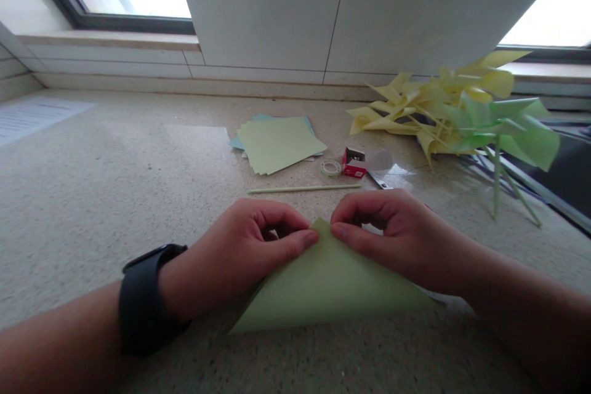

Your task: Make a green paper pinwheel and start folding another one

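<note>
A light green paper sheet (330, 286), folded into a triangle, lies on the speckled counter (101, 197) in front of me. My left hand (240, 252), with a black watch on its wrist, pinches the triangle's top corner from the left. My right hand (392, 234) pinches the same corner from the right. The thumbs of both hands nearly meet at the tip. The paper's lower edges stretch out under both wrists.
Behind the hands lie a thin stick (305, 188), a tape roll (330, 167), a small red box (354, 163) and a stack of green and blue sheets (277, 143). Yellow and green paper pinwheels (462, 114) are piled at the right. A white sheet (32, 116) lies far left.
</note>
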Demonstrator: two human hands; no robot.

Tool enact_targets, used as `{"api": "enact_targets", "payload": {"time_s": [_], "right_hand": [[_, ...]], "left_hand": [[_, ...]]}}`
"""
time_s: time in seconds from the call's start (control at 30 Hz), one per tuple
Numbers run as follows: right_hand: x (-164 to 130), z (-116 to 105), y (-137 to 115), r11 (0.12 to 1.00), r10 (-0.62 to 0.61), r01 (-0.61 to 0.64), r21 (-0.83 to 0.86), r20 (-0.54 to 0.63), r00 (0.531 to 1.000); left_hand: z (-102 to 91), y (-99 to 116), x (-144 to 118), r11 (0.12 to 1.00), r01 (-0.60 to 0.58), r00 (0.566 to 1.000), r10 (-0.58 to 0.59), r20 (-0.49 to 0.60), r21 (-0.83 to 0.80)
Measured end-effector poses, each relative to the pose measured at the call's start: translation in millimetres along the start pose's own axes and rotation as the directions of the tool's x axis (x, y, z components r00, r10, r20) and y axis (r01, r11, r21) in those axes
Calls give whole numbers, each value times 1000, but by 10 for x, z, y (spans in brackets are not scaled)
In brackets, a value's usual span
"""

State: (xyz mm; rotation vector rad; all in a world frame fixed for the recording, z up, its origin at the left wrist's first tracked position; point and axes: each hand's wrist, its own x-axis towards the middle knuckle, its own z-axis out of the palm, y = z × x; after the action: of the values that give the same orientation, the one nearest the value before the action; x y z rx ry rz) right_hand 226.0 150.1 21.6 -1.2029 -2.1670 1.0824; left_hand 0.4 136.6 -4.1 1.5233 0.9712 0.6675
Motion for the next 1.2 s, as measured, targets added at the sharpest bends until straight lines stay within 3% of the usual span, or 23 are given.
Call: {"api": "enact_targets", "payload": {"time_s": [0.53,0.83,1.2], "right_hand": [[-12,-5,1,999,10,-11,44,17,1000],[-28,40,-40,998,-6,5,62,8,1000],[-45,54,-31,998,-8,9,70,-11,1000]], "left_hand": [[9,19,-13,999,-10,1000,10,-2,-31],[-1,28,-14,999,3,1000,-3,21,35],[23,30,-33,1000,16,1000,-16,-23,18]]}}
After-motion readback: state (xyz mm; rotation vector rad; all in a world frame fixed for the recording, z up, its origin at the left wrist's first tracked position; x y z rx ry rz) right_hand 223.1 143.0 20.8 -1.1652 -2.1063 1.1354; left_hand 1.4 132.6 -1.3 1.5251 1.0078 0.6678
